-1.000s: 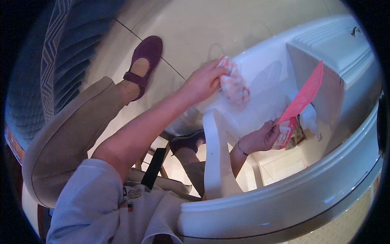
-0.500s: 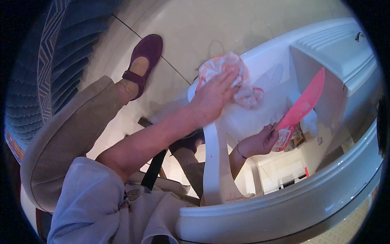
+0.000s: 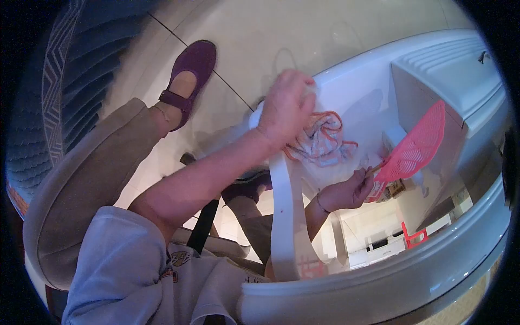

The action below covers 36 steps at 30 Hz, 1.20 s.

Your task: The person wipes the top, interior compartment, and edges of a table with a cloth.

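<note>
My left hand (image 3: 288, 107) is over the white rim at centre, its fingers curled and blurred. Something pale shows at its fingertips, too smeared to name. Right beside and below the hand, a crumpled white and orange cloth (image 3: 325, 142) lies on the white surface. My right hand (image 3: 346, 190), with a thin band on the wrist, grips the thin handle of a pink fan (image 3: 416, 145). The patterned fan blade is tilted up to the right. A small patterned item (image 3: 394, 188) is partly hidden below the fan.
A curved white rim (image 3: 379, 279) runs along the lower right, with a ridged white block (image 3: 441, 70) at upper right. My purple shoe (image 3: 195, 67) rests on pale floor tiles. Blue quilted fabric (image 3: 24, 130) is at left. A red frame (image 3: 416, 237) shows at lower right.
My left hand first gripped the cloth, then lay spread on it, and now has its fingers curled higher up. The cloth is more exposed. The fan has swung slightly right and down.
</note>
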Tool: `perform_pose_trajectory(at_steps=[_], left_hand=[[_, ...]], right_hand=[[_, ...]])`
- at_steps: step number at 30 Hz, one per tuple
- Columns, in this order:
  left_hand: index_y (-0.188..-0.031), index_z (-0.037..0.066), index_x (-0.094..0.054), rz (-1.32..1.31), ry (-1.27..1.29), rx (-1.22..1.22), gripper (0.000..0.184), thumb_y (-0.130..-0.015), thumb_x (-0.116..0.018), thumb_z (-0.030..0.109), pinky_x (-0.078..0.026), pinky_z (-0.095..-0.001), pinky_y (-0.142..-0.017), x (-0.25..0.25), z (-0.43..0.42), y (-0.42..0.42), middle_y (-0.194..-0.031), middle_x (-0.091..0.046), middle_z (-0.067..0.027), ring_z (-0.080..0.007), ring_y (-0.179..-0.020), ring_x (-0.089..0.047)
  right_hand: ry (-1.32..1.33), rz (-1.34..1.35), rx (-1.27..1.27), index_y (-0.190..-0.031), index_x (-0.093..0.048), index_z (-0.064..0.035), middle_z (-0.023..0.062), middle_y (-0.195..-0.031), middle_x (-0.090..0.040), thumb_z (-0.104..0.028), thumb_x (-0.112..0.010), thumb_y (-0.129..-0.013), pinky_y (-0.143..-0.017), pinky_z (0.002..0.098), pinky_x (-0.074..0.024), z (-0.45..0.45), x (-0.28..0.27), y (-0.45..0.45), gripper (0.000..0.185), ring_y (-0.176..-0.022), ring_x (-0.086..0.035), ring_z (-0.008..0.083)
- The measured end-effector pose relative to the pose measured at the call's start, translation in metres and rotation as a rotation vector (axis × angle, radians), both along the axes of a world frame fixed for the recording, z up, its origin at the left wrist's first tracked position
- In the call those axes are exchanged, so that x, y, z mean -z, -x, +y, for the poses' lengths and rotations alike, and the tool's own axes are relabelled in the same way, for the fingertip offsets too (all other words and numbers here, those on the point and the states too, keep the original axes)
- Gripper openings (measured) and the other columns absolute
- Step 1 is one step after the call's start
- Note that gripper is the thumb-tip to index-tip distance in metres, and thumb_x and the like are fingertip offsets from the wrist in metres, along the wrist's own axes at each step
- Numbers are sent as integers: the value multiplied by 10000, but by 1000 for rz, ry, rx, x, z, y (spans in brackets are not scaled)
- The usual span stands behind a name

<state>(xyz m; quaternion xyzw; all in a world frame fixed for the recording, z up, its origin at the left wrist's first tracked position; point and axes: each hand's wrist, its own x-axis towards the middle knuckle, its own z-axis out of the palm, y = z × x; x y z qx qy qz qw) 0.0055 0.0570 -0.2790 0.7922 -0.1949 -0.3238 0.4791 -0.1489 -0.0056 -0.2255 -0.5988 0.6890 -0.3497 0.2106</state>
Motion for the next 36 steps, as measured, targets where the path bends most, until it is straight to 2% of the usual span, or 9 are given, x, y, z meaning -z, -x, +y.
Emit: perform_pose_trajectory(at_steps=[3,5,8,23,24,26,29,30,36], left_hand=[[-1013,4,-591,-45,-118,-169,304,-755,-612,164,-469,-387,-828,40,-2,-10,-964,-603,-159,-307,-919,-596],[-1063,-9,-589,631,2,-58,419,-720,-648,224,-465,-340,-845,53,-3,-15,-987,-621,-160,-248,-915,-605],[-1103,-18,-583,727,2,-99,483,-700,-647,239,-462,-314,-833,55,-6,-16,-998,-636,-141,-208,-924,-600],[-1077,-6,-602,546,-184,-149,443,-707,-576,237,-464,-368,-855,41,-17,-11,-1018,-646,-196,-322,-940,-619],[-1077,-6,-602,545,-183,-146,443,-707,-576,237,-464,-368,-855,40,-18,-11,-1018,-646,-196,-322,-940,-619],[-1076,-36,-604,487,-232,-151,416,-727,-576,190,-470,-287,-791,38,-19,-11,-938,-654,-128,-185,-850,-614],[-1092,4,-603,555,-230,-139,453,-711,-574,247,-466,-361,-860,38,-19,-13,-1013,-651,-188,-305,-944,-624],[-1092,4,-603,552,-227,-137,453,-711,-574,247,-466,-361,-860,39,-18,-13,-1013,-651,-188,-305,-944,-624],[-1037,-8,-616,582,-108,-160,416,-713,-577,250,-474,-331,-796,45,-18,-12,-916,-659,-152,-254,-854,-631]], right_hand=[[-15,-42,-29,-901,-592,48,52,-801,-573,-54,-584,-872,-688,290,-424,1,1,5,106,-746,-481,134],[-11,-29,-41,-898,-592,48,51,-802,-573,-52,-582,-874,-685,288,-422,0,0,3,103,-745,-480,133],[-17,13,-36,-897,-591,49,49,-801,-572,-49,-579,-879,-680,287,-421,0,-2,2,100,-742,-478,132],[-18,5,-16,-923,-595,43,56,-812,-558,-27,-579,-866,-683,300,-421,-2,1,5,92,-749,-485,143],[10,-15,-60,-923,-594,40,57,-814,-552,-25,-580,-863,-688,302,-419,-2,3,7,89,-755,-483,145],[13,-36,-64,-920,-592,39,59,-820,-553,-24,-581,-863,-696,303,-419,-3,5,8,86,-762,-484,146],[-14,-31,-53,-988,-607,48,97,-926,-600,-53,-585,-854,-736,299,-450,-3,4,11,170,-815,-535,167],[-40,-9,-33,-1059,-622,58,134,-1026,-646,-84,-589,-845,-768,294,-480,-3,3,12,259,-862,-584,187],[-33,-20,-54,-1040,-617,55,115,-961,-645,-105,-585,-856,-748,297,-468,-3,10,20,246,-821,-562,163]])
